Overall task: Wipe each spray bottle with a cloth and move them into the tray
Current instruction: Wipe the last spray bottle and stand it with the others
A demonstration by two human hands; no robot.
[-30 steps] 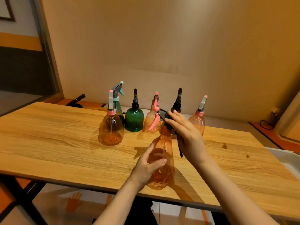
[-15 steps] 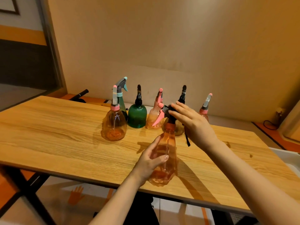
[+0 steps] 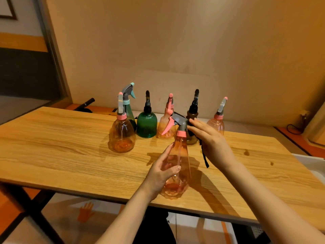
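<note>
Head view: a tall, slim, clear orange plastic spray bottle [image 3: 178,166] with a pink collar and grey trigger head stands near the front edge of the light wooden desk [image 3: 61,148]. The left hand [image 3: 161,175] wraps its grip round the bottle's lower body, thumb across the front; a little orange-tinted liquid seems to sit at its bottom. The right hand [image 3: 210,143] presses a dark cloth [image 3: 204,155] against the back of the trigger head, fingers nearly straight, a strip of cloth dangling below the palm.

Along the back edge of the desk stand six more bottles: a round clear orange bottle [image 3: 122,136], a dark green bottle with a teal-tipped grey trigger [image 3: 129,110] just behind it, a squat green ribbed bottle [image 3: 146,125], a pale orange bottle with a pink trigger [image 3: 166,127], a brown bottle with a black trigger [image 3: 192,113], and a clear orange bottle with a grey lever [image 3: 217,123]. Their contents cannot be made out.

Off the desk's right edge, a white tray [image 3: 314,166] shows only a corner.
</note>
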